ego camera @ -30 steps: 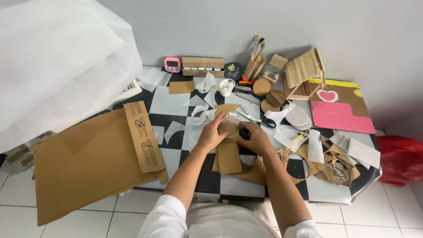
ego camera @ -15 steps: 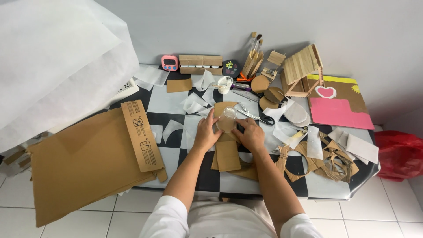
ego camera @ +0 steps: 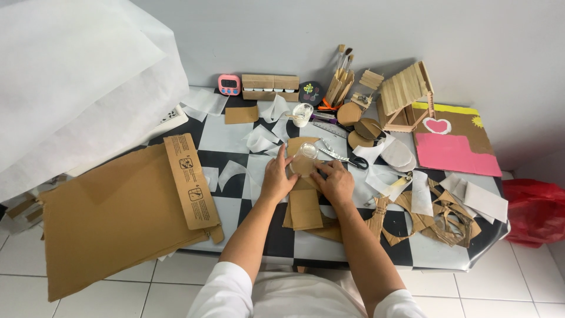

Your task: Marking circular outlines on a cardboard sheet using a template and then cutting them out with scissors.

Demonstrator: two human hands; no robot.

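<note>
A clear plastic cup (ego camera: 304, 160) stands upside down on a strip of brown cardboard (ego camera: 303, 203) in the middle of the checkered table (ego camera: 223, 138). My left hand (ego camera: 277, 178) grips the cup's left side and presses on the cardboard. Just to the right, my right hand (ego camera: 335, 182) lies against the cup's base with its fingers curled; whether it holds a pen or tool is hidden. Scissors (ego camera: 344, 157) lie just beyond my right hand.
A large flattened cardboard box (ego camera: 112, 212) hangs off the table's left edge under white paper sheets (ego camera: 70, 76). Cardboard scraps (ego camera: 435, 212), paper pieces, a craft-stick house (ego camera: 405, 94), brushes, a pink timer (ego camera: 229, 85) and a pink sheet (ego camera: 453, 153) crowd the back and right. A red bag (ego camera: 538, 212) sits right.
Both hands stay on the cup and cardboard in the same spot. The view has shifted slightly; nothing on the table has visibly moved.
</note>
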